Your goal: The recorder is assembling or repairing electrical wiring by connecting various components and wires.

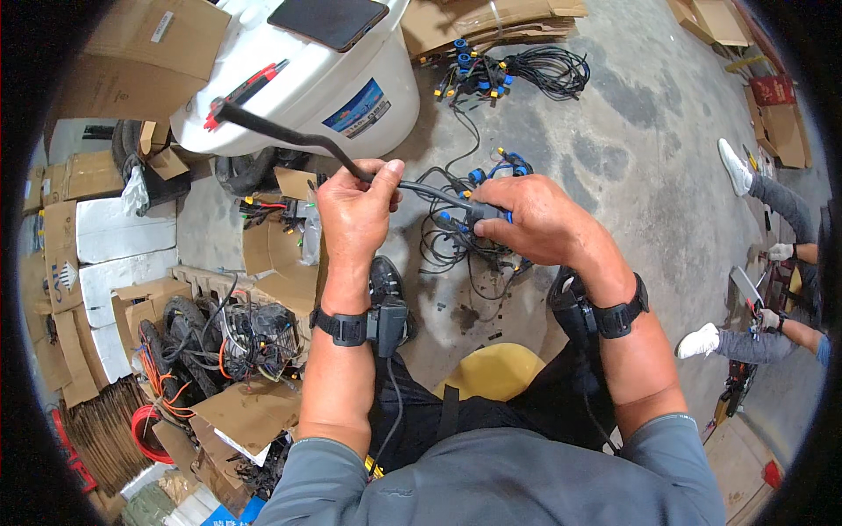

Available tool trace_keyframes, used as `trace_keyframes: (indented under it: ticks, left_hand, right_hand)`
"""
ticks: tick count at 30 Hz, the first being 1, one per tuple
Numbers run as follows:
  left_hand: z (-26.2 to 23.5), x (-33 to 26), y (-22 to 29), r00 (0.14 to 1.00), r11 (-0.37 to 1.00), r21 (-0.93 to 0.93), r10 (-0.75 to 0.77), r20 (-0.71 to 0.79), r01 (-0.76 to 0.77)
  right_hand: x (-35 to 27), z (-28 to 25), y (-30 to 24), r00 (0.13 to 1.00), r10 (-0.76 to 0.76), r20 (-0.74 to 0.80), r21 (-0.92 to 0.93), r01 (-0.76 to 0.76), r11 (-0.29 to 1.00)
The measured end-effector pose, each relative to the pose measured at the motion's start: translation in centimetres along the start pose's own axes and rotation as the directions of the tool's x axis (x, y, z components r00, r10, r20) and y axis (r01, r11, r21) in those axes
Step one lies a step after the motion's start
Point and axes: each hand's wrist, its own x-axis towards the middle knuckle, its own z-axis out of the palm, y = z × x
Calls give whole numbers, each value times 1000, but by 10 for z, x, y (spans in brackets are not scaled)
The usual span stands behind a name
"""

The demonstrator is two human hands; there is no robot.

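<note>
- I held a thick black cable [289,136] in front of me, above the grey floor [631,149]. One end of it stuck up and away toward the white tub [298,96] at the far left.
- The other end ran into a black plug with blue bits [485,213]. That plug sat under my right hand.
- I think the job was only partly done. The cable and plug were in my hands, but a big messy heap of black wires with blue and yellow ends [460,241] lay on the floor just under them. Another heap of the same wires [517,74] lay farther off, near the far edge of the floor by the flat cardboard [491,22].
- My left hand [355,210] was closed tight around the cable, thumb on top, back of the hand up.
- My right hand [535,219] was curled shut over the plug, fingers bent down so I could hardly see it.
- Both arms reached straight out from my lap, with a black strap [346,327] on each wrist.
- I sat on a yellow stool [495,368].
- Another person's legs and white shoes [732,167] were at the right edge of the floor.
</note>
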Motion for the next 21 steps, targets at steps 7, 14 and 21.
trace_keyframes:
  ticks: [7,14,21]
  left_hand:
    - [-1,5,1,993,990,-75,-114,25,116]
    - [-7,9,9,999,975,-224,3,-35,-10]
    - [23,-20,2,935,996,31,-95,343,89]
  right_hand:
    - [-1,4,0,989,138,52,6,-138,990]
    - [-4,21,11,931,288,223,-324,-208,923]
    - [9,19,1,976,-8,-218,59,21,998]
